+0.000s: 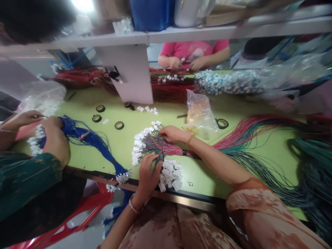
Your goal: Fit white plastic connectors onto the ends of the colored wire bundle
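A bundle of red, green and dark wires (176,149) lies across the table before me, tied with a dark band. White connectors (138,147) fan out at its left end, and a second cluster of white connectors (171,174) rests near the table's front edge. My left hand (149,173) is closed on some of the dark wires just left of that cluster. With fingers bent together, my right hand (171,134) pinches wires at the upper side of the bundle, close behind the fanned connectors. Its fingertips are partly hidden.
To the left, a co-worker's hands (53,126) handle blue wires (90,136). Black tape rolls (119,125) and a plastic bag with yellow contents (198,110) lie on the green table. A white upright panel (129,72) stands behind. Across the table, another person in pink (194,52) works.
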The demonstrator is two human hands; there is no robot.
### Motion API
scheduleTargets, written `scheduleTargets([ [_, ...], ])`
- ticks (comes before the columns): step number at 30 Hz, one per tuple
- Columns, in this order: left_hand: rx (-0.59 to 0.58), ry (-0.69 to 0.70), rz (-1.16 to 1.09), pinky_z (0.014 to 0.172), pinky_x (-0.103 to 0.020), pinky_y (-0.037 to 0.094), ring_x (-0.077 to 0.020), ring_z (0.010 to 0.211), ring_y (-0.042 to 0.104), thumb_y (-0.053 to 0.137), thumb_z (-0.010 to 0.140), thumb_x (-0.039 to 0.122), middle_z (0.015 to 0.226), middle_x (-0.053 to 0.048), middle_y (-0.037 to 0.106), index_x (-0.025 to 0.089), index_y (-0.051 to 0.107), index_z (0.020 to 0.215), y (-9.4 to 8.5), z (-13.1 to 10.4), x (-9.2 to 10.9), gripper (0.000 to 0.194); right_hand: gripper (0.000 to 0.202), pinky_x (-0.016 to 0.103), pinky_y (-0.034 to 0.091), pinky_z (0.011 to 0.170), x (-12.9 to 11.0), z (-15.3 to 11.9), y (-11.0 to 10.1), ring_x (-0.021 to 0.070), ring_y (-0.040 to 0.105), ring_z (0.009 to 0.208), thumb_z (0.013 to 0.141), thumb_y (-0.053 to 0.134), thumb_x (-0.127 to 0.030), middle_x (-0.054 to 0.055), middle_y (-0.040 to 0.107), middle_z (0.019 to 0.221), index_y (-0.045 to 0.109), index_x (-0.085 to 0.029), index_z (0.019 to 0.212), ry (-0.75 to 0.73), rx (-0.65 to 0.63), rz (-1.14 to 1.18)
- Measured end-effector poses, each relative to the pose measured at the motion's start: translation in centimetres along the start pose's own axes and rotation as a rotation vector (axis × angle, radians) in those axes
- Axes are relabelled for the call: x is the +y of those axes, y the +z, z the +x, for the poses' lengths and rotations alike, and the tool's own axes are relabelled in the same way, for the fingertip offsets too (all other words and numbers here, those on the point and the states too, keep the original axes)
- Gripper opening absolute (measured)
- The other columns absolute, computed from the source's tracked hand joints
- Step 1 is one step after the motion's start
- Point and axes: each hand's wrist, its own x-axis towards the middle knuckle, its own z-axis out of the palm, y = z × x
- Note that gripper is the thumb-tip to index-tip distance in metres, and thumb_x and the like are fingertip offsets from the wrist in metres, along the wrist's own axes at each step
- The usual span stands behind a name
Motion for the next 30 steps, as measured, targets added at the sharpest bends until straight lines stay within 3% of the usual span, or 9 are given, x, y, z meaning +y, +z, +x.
scheduleTargets([
  [3,0.02,-0.056,0.044,0.084,-0.038,0.052,-0.0234,0.094,0.066,0.059,0.092,0.028,0.1,-0.009,0.07,0.02,0.066,0.105,-1.1,-0.9,-0.8,0.017,0.028,0.029,0.037,0.069,-0.4,0.4,-0.5,0.0191,0.061,0.078,0.079,0.057,-0.007,0.01,0.076,0.092,0.077,-0.017,0.095,0.005,-0.078,-0.04],
  [7,-0.031,-0.073,0.215,0.072,-0.036,0.05,-0.0228,0.079,0.064,0.053,0.094,0.027,0.084,-0.007,0.069,0.02,0.067,0.09,-2.8,-2.0,-1.7,0.017,0.026,0.029,0.039,0.069,-0.8,0.6,-1.0,0.0185,0.062,0.077,0.079,0.057,-0.007,0.009,0.076,0.091,0.077,-0.016,0.093,0.032,-0.101,-0.011],
  [13,-0.06,0.068,0.384,0.089,-0.046,0.05,-0.0285,0.101,0.064,0.047,0.093,0.015,0.11,-0.011,0.072,0.022,0.069,0.1,-2.4,-2.1,-1.8,0.025,0.023,0.031,0.04,0.067,-2.0,1.1,-0.4,0.0228,0.065,0.079,0.078,0.06,-0.006,0.015,0.076,0.093,0.076,-0.015,0.092,0.065,-0.113,-0.152],
  [17,-0.073,0.053,0.34,0.09,-0.046,0.05,-0.028,0.099,0.063,0.044,0.093,0.014,0.104,-0.012,0.071,0.021,0.067,0.097,-1.7,-1.4,-1.7,0.025,0.02,0.033,0.043,0.069,-2.3,1.2,0.7,0.0269,0.067,0.082,0.081,0.061,-0.01,0.02,0.074,0.097,0.072,-0.011,0.097,0.095,-0.12,-0.212],
  [22,0.014,-0.165,0.003,0.093,-0.045,0.05,-0.027,0.098,0.063,0.05,0.091,0.023,0.099,-0.01,0.071,0.022,0.067,0.092,-1.4,0.1,-2.1,0.017,0.019,0.032,0.042,0.073,-1.2,-0.1,0.5,0.0263,0.065,0.085,0.085,0.057,-0.012,0.02,0.072,0.102,0.067,-0.01,0.101,0.153,-0.017,-0.131],
  [26,0.09,-0.489,-0.605,0.093,-0.041,0.053,-0.022,0.096,0.066,0.049,0.091,0.033,0.1,-0.009,0.071,0.021,0.064,0.097,-0.1,1.9,-2.9,0.02,0.014,0.031,0.04,0.07,-1.6,-2.1,-0.7,0.0219,0.059,0.077,0.093,0.047,-0.015,0.015,0.07,0.094,0.06,-0.013,0.096,0.222,0.294,0.081],
  [28,0.134,-0.53,-0.759,0.091,-0.039,0.054,-0.0197,0.092,0.067,0.051,0.087,0.031,0.097,-0.008,0.07,0.021,0.06,0.092,0.6,2.6,-3.3,0.014,0.012,0.029,0.04,0.068,-3.1,-2.8,-0.8,0.0189,0.057,0.073,0.095,0.045,-0.019,0.01,0.068,0.086,0.056,-0.016,0.092,0.195,0.419,0.301],
  [30,0.083,-0.453,-0.7,0.087,-0.036,0.055,-0.0185,0.09,0.067,0.053,0.086,0.03,0.095,-0.007,0.069,0.021,0.058,0.089,1.0,3.0,-3.5,0.01,0.009,0.026,0.042,0.066,-5.1,-3.2,0.0,0.0161,0.058,0.071,0.096,0.046,-0.022,0.005,0.067,0.082,0.053,-0.018,0.091,0.1,0.433,0.537],
])
